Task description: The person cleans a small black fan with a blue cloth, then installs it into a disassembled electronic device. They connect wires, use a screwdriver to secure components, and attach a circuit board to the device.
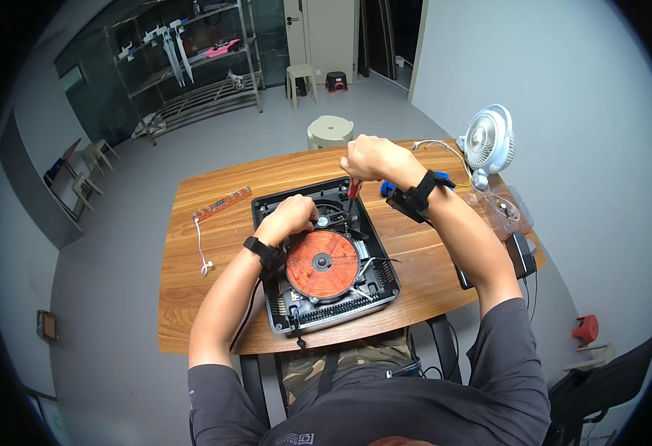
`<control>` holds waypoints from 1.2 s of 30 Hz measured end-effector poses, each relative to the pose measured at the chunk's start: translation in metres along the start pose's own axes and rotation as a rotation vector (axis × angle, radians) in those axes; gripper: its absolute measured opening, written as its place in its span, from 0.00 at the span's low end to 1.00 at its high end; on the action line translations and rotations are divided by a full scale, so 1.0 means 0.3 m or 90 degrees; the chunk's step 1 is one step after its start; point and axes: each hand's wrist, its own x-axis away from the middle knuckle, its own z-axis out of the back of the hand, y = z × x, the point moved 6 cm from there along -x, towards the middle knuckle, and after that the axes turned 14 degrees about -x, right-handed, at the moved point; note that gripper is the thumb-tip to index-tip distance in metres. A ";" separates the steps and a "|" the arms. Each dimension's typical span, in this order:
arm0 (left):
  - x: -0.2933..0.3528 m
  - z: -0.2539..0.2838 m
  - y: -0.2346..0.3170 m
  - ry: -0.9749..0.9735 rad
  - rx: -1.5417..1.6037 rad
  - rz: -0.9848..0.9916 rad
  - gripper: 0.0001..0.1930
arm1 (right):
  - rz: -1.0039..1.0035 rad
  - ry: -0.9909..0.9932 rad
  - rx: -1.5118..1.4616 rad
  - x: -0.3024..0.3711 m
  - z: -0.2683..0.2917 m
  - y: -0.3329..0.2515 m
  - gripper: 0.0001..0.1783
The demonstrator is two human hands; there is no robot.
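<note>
An opened induction cooker [390, 286] lies on the wooden table in front of me, its black casing showing a round orange-red coil [322, 256]. Beyond the coil sits a dark cooling fan [332, 211]. My right hand [374, 157] grips a red-handled screwdriver [354, 187] from above, its shaft pointing down at the fan's right side. Whether the tip is seated in a screw is too small to tell. My left hand [293, 215] is bent over the casing's left side, fingers curled in by the fan. What those fingertips hold or press is hidden.
Left of the cooker lies a narrow orange circuit board [222, 203] with a white cable. A light-blue fan [488, 141] stands at the table's far right, with cables and a clear plastic container [498, 215] near it. A black box [519, 255] sits at the right edge. Beyond stands a stool [330, 131].
</note>
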 end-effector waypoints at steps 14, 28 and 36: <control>0.005 0.016 0.020 -0.009 -0.013 -0.004 0.16 | 0.100 0.011 0.041 -0.001 -0.028 0.006 0.19; 0.000 0.000 0.000 -0.003 -0.005 0.000 0.15 | 0.043 -0.056 -0.017 0.010 -0.020 -0.009 0.31; 0.000 -0.001 0.006 0.028 -0.019 -0.011 0.13 | -0.031 -0.149 -0.058 0.047 -0.023 -0.036 0.16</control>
